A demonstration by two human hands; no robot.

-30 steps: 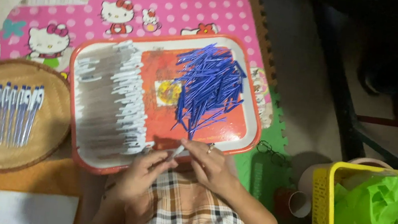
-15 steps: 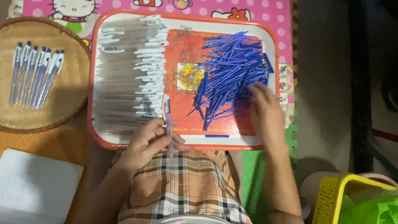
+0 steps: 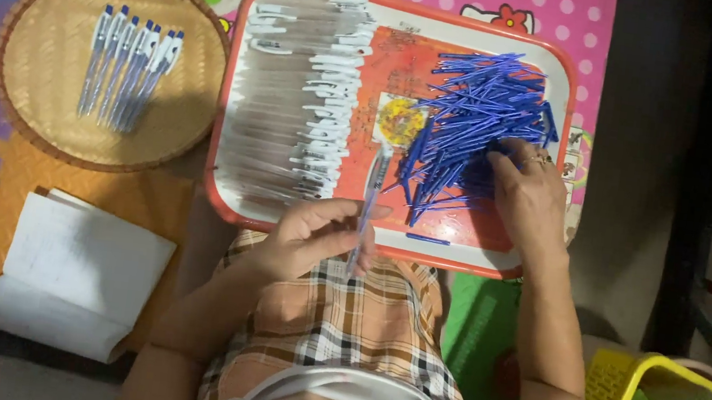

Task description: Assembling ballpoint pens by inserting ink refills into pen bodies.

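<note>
Basically, the left hand (image 3: 311, 238) is clamped on a clear pen barrel (image 3: 367, 203) angled over the near rim of the orange-rimmed tray (image 3: 222, 129), while the right hand (image 3: 529, 194), fingers loose, rests in the heap of thin blue refills (image 3: 475, 115) on the tray's right side. Rows of clear barrels with white clips (image 3: 301, 94) fill the left side; left of the tray sits a round woven basket (image 3: 32, 110) holding about 7 finished pens (image 3: 128, 64), a white notebook (image 3: 71, 274) on the foam floor mat, and a yellow plastic basket (image 3: 613, 394) with green bag at lower right.

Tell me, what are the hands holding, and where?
The left hand holds a clear pen barrel near its lower end. The right hand rests on the blue refills; any grip is unclear.
</note>
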